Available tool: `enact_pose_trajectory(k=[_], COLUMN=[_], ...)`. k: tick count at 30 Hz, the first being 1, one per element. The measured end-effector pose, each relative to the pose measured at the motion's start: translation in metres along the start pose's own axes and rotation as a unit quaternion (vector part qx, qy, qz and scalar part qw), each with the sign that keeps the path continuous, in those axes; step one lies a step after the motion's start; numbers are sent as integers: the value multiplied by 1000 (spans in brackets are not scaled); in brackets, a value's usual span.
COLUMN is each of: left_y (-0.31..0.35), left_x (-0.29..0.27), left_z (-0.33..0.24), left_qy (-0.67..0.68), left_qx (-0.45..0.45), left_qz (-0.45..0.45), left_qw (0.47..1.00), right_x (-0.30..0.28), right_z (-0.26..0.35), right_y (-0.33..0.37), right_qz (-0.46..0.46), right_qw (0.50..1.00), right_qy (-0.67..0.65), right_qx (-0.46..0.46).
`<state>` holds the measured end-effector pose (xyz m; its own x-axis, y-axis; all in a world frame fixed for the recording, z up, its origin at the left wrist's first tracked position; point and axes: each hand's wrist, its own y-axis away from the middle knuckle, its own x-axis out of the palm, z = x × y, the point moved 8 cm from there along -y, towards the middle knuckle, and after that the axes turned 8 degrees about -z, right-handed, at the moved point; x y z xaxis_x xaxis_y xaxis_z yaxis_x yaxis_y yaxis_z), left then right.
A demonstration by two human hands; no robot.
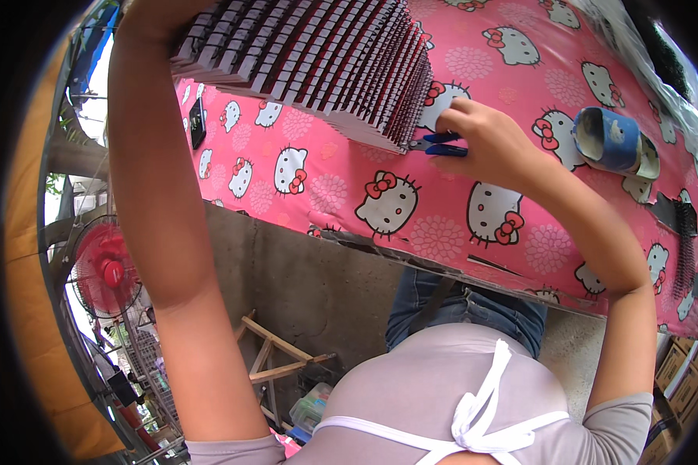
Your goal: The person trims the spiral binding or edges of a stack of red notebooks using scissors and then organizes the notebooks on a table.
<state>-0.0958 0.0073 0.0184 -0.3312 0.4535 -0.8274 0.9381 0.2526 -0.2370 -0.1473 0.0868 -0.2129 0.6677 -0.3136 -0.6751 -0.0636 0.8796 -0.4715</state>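
Observation:
A tall stack of wire-bound pads (310, 58) fills the upper left of the table, its rows of dark wire loops facing me and red and white edges showing between them. My right hand (485, 143) is closed around a pair of pliers with blue handles (446, 147). The metal jaws of the pliers point left and reach the bottom corner of the stack. My left arm stretches up along the left side, and my left hand (167, 15) is at the stack's far left corner, cut off by the top edge with its fingers hidden.
A pink patterned cloth (349, 186) covers the table. A roll with a blue outside (609, 139) lies at right, near loose black wire strips (684, 221). A phone (198, 122) rests at left. Below are a red fan (112, 271) and a wooden frame (275, 353).

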Motion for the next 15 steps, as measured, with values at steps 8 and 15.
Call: enact_pose_trajectory(k=[8,15], left_y=[1,0], left_x=[-9,1], left_z=[16,1], left_qy=[-23,58], left_qx=[25,-24], left_qz=[1,19], left_qw=[999,998], right_x=[6,-12], right_z=[-15,8], right_y=[-9,8], right_qz=[180,-56], right_qw=[956,983], right_qy=[-37,147], right_qx=[228,-98])
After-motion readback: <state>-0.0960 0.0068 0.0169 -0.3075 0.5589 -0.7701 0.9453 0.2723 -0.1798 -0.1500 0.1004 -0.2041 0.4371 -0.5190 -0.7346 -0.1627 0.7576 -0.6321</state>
